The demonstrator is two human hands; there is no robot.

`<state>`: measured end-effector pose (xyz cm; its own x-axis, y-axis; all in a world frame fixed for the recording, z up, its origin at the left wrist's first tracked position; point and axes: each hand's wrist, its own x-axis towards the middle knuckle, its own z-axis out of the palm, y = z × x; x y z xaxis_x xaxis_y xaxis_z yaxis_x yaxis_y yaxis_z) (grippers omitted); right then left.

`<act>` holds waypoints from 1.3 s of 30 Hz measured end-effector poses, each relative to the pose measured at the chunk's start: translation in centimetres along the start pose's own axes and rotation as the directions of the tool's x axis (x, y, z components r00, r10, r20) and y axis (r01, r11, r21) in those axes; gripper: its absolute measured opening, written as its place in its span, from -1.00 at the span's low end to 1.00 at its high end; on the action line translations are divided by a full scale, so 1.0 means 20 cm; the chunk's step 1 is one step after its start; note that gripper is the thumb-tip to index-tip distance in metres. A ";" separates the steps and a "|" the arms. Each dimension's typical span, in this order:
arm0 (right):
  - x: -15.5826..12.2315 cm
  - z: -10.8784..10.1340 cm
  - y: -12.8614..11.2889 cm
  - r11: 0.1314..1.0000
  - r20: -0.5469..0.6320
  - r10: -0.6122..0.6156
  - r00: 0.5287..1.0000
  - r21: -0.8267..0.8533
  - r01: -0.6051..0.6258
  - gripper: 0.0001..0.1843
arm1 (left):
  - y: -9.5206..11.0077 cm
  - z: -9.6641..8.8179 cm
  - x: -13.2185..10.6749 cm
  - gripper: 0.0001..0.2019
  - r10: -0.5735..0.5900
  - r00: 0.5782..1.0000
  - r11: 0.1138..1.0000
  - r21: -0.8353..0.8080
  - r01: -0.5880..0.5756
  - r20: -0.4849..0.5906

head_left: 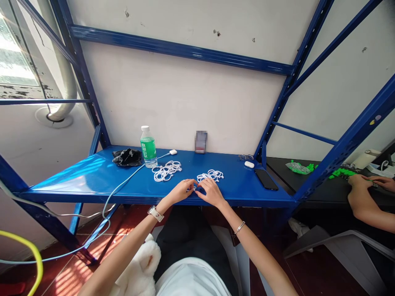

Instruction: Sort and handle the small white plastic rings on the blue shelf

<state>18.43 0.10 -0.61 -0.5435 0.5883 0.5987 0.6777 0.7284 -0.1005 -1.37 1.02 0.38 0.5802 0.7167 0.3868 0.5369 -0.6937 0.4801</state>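
My left hand and my right hand meet over the front of the blue shelf top. Both pinch a small white ring held between their fingertips. Just behind my right hand lies a small pile of white rings. A bigger pile of white rings lies behind and left of my left hand. My left wrist carries a watch and my right wrist a thin bracelet.
A green-labelled water bottle, a crumpled black bag, a white cable with plug, an earbud case, a black phone and a small upright box sit on the shelf. Another person's hands work with green parts at right.
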 end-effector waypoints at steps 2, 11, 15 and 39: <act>0.00 0.01 0.01 1.000 0.016 -0.007 1.000 -0.008 0.007 -0.83 | 0.00 0.03 0.00 -0.77 0.001 1.000 1.000 0.002 -0.001 -0.022; 0.00 0.01 0.02 1.000 0.006 0.000 1.000 0.005 0.000 -0.84 | -0.01 0.09 0.00 -0.74 0.031 0.996 0.994 -0.099 -0.040 -0.089; 0.01 0.01 0.02 0.999 -0.004 0.020 1.000 0.028 -0.020 -0.84 | -0.01 0.10 0.00 -0.74 0.035 0.992 0.994 -0.100 -0.048 -0.124; 0.01 0.00 -0.01 0.995 -0.104 0.104 0.989 0.017 -0.103 -0.82 | -0.06 0.10 0.00 -0.60 -0.030 0.985 0.999 0.027 0.035 -0.172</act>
<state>18.29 0.09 -0.54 -0.4151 0.6212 0.6647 0.7219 0.6696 -0.1749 -0.75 1.62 -1.84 0.4498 0.7389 0.5016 0.5737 -0.6695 0.4718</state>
